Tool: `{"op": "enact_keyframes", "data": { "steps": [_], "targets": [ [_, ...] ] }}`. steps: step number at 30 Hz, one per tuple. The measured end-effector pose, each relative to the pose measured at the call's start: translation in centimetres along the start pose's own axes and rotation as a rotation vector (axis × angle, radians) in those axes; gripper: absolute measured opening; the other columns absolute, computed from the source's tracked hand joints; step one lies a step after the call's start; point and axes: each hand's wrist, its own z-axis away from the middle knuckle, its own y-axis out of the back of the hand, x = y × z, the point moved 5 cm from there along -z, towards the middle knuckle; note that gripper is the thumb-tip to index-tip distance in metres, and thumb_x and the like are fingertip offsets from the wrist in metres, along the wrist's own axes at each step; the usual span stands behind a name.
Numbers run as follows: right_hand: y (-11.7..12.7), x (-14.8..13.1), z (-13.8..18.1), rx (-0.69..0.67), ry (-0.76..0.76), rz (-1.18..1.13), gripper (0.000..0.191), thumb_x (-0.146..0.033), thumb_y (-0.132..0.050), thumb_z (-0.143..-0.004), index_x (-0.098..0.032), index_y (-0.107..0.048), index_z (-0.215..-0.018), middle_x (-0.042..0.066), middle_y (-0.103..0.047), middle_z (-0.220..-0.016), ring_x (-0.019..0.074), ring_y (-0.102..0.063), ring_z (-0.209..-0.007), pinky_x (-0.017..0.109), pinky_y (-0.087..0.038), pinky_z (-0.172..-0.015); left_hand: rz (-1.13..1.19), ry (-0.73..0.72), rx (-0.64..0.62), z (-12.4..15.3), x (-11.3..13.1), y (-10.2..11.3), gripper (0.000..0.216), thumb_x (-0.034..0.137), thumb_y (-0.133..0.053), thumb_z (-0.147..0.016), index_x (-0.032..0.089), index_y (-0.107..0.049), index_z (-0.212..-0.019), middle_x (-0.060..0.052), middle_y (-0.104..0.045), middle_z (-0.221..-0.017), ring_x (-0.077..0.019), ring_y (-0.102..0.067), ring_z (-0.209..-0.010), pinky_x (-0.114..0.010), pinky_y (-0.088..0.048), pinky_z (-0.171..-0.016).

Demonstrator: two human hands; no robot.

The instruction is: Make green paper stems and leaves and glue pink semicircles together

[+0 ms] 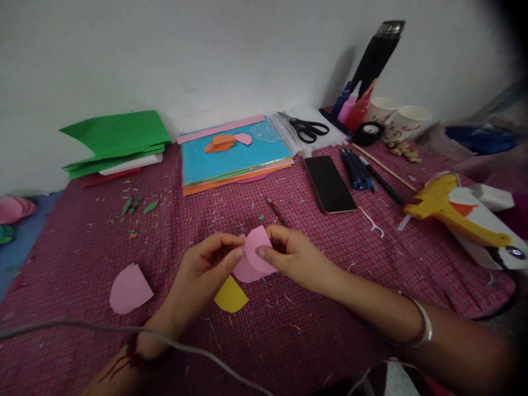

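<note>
A rounded pink paper piece (256,250) is pinched between the thumb and fingers of my right hand (299,256). My left hand (208,261) is closed at the paper's left edge, thumb and fingertips meeting on it. Just below and behind shows a second pink paper piece (246,272); I cannot tell whether it is held too or lies on the table. A yellow paper piece (231,295) rests on the cloth beneath my hands. Left of my left wrist lies another pink cut piece (130,290) with one rounded side.
Behind my hands are a pencil (277,212), a phone (329,184), blue card sheets (235,159), green paper (124,137) and black-handled scissors (307,129). A yellow glue gun (454,212) lies at right. A grey cable (103,329) crosses in front. Paper scraps dot the checked cloth (74,236).
</note>
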Motion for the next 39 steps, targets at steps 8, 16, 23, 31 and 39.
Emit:
{"op": "enact_keyframes", "data": {
  "steps": [8, 16, 23, 31, 39],
  "targets": [
    [-2.8, -0.4, 0.9, -0.078, 0.068, -0.028, 0.004, -0.022, -0.057, -0.079, -0.018, -0.054, -0.08, 0.0, -0.056, -0.077, 0.0132, -0.052, -0.071, 0.028, -0.043, -0.066, 0.105, 0.074, -0.009, 2.5, 0.6, -0.3, 0.019, 0.028, -0.068, -0.073, 0.018, -0.062, -0.089, 0.001, -0.062, -0.072, -0.0126, -0.058, -0.065, -0.024, -0.047, -0.058],
    [-2.0, -2.0, 1.6, -0.153, 0.063, -0.021, 0.006, -0.021, -0.053, -0.084, -0.018, -0.055, -0.089, -0.002, -0.054, -0.074, 0.0101, -0.05, -0.063, 0.025, -0.043, -0.058, -0.016, 0.256, 0.048, 5.5, -2.5, 5.0, 0.024, 0.039, -0.068, -0.07, 0.019, -0.058, -0.061, 0.003, -0.053, -0.056, -0.0098, -0.045, -0.051, -0.02, -0.035, -0.047],
    [1.5, -1.0, 1.7, -0.115, -0.165, -0.076, 0.007, -0.013, -0.053, -0.084, -0.017, -0.057, -0.089, 0.003, -0.063, -0.088, 0.0122, -0.061, -0.08, 0.028, -0.051, -0.074, -0.506, 0.129, 0.09, 5.6, -2.8, 10.2, 0.024, 0.043, -0.066, -0.068, 0.02, -0.067, -0.075, -0.001, -0.064, -0.068, -0.0167, -0.057, -0.061, -0.026, -0.044, -0.054],
    [1.3, -0.1, 1.9, -0.075, -0.251, -0.123, 0.01, -0.011, -0.054, -0.084, -0.017, -0.057, -0.092, 0.004, -0.065, -0.093, 0.0123, -0.064, -0.08, 0.027, -0.054, -0.069, -0.606, -0.157, -0.05, 0.9, -0.6, 0.7, 0.042, 0.023, -0.061, -0.073, 0.018, -0.059, -0.115, -0.009, -0.062, -0.105, -0.0215, -0.06, -0.09, -0.037, -0.05, -0.08],
    [0.2, 0.2, 1.3, -0.171, -0.237, -0.215, 0.013, -0.008, -0.049, -0.087, -0.017, -0.056, -0.092, 0.005, -0.066, -0.1, 0.0119, -0.066, -0.083, 0.028, -0.055, -0.076, -0.756, -0.091, -0.07, -1.9, -1.0, -1.7, 0.06, 0.009, -0.061, -0.059, 0.013, -0.055, -0.118, -0.011, -0.056, -0.109, -0.027, -0.055, -0.099, -0.042, -0.047, -0.087]
  ]
}}
